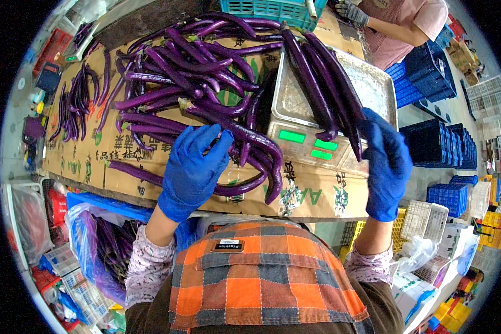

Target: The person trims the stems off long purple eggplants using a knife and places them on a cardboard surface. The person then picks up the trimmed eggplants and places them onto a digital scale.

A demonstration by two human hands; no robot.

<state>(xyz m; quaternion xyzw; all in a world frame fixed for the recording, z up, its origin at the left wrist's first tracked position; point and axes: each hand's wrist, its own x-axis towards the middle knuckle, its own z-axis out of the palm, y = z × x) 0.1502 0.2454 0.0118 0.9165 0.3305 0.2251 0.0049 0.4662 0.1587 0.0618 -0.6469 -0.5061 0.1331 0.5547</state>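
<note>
My left hand [194,173], in a blue glove, is over several long purple eggplants [238,129] piled on cardboard. Its fingers are half bent, with a gap between thumb and forefinger and nothing held. Three long eggplants [317,79] lie side by side across the metal pan [375,79] of a weighing scale [346,154] with lit green displays. My right hand [386,167], gloved in blue too, is at the lower end of the rightmost one. Its fingertips touch that eggplant's side; whether they grip it is hidden.
A teal crate [271,11] stands at the table's far edge. Smaller eggplants [75,104] lie at left, near another scale [77,52]. Below the table is a plastic-lined blue crate [77,204] of eggplants. A co-worker's gloved hand [352,12] is at upper right, near stacked blue crates [430,71].
</note>
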